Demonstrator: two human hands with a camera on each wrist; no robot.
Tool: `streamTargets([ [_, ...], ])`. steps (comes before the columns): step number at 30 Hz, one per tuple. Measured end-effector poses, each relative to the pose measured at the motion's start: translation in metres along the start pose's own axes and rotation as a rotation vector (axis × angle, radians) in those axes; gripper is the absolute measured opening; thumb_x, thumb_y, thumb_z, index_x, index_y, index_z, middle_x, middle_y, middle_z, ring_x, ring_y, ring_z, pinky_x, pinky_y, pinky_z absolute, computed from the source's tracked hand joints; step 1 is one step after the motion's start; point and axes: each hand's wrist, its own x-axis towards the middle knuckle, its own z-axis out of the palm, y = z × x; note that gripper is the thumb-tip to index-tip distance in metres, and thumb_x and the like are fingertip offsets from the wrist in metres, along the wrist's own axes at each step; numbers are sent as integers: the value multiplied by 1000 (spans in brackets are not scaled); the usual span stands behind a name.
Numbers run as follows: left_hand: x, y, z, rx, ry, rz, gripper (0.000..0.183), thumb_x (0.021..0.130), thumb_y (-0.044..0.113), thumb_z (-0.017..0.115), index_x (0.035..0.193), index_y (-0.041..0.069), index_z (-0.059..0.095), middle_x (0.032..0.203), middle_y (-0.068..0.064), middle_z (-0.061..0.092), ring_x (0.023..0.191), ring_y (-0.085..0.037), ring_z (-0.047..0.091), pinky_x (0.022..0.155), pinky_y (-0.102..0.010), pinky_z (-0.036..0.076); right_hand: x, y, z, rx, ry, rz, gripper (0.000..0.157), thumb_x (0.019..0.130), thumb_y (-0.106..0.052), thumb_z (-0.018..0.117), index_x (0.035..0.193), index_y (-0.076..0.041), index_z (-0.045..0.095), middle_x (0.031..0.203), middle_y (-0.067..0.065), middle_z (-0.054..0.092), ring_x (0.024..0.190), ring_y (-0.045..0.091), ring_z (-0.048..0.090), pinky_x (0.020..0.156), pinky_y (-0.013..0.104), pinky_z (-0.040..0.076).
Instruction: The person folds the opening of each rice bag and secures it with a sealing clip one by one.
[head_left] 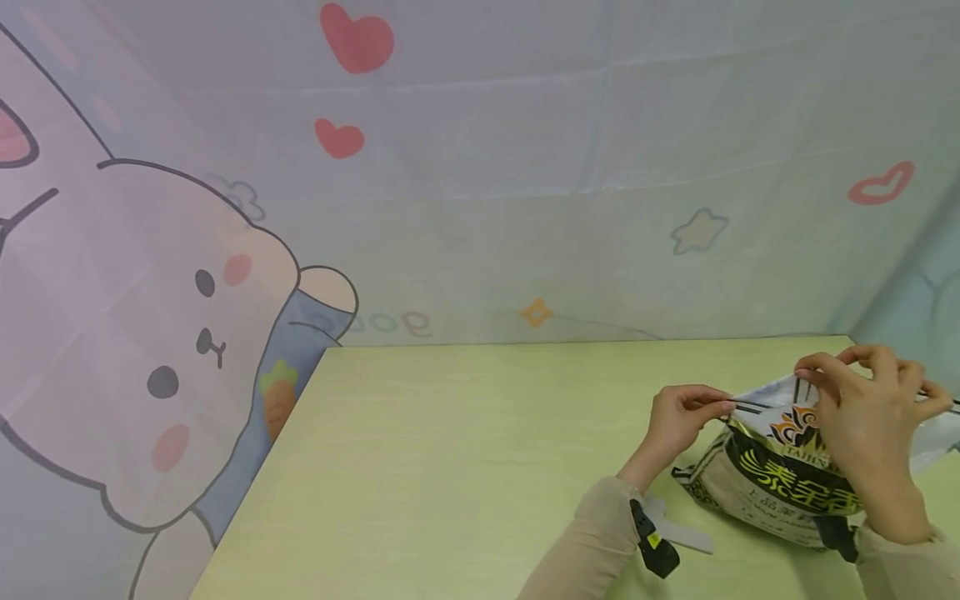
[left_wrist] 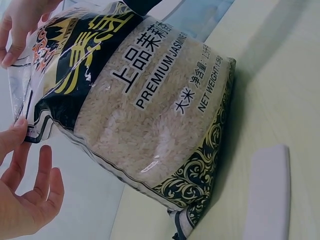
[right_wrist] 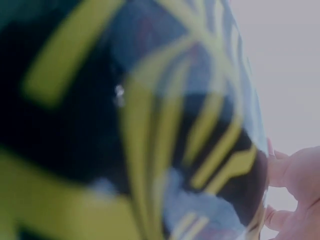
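A clear plastic bag of rice with black and gold printing stands at the right of the table. My left hand pinches its top left corner between thumb and forefinger. In the left wrist view, the other fingers of that left hand are bent and off the bag. My right hand holds the upper edge, its fingers bent over the top and hiding part of the print. The right wrist view is filled by the blurred bag, with part of a hand at the right.
A flat white bar-shaped object lies on the pale green table beside my left wrist; its use cannot be told. Behind the table hangs a printed cloth with a cartoon rabbit and hearts.
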Motion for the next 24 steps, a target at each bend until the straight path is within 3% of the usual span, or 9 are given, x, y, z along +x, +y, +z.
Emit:
streamTargets([
  [7,-2,2,1,-5,22,-14,16,81,19,64,92,10,71,85,-9,69,60,9,52,51,-13,43,-2,1,-2,-10,-14,-6,11,81,8,54,81,-2,60,100,27,43,93,54,31,86,66,8],
  [13,-4,3,0,18,16,19,17,82,16,62,95,9,70,88,-10,69,66,-3,62,53,-11,43,-4,4,-4,17,-20,-34,22,77,14,52,85,-4,62,101,27,43,95,54,30,86,66,6],
  [17,-4,3,0,36,15,27,18,82,16,62,96,9,70,89,-9,69,68,-7,65,58,-11,46,-4,4,-5,30,-11,-52,19,78,10,57,89,-4,62,102,28,45,95,54,31,88,66,4],
  [20,-4,3,-1,35,11,27,18,82,15,62,97,9,70,89,-10,69,69,-9,65,58,-11,47,-5,4,-6,32,-2,-78,11,88,-9,54,92,-3,62,102,29,46,96,53,31,89,65,4],
  [24,-4,3,-1,24,0,21,19,82,15,62,97,8,70,90,-10,69,69,-11,66,57,-11,46,-7,5,-9,40,4,-103,52,93,-46,34,93,-2,63,102,29,47,96,52,31,89,65,4],
])
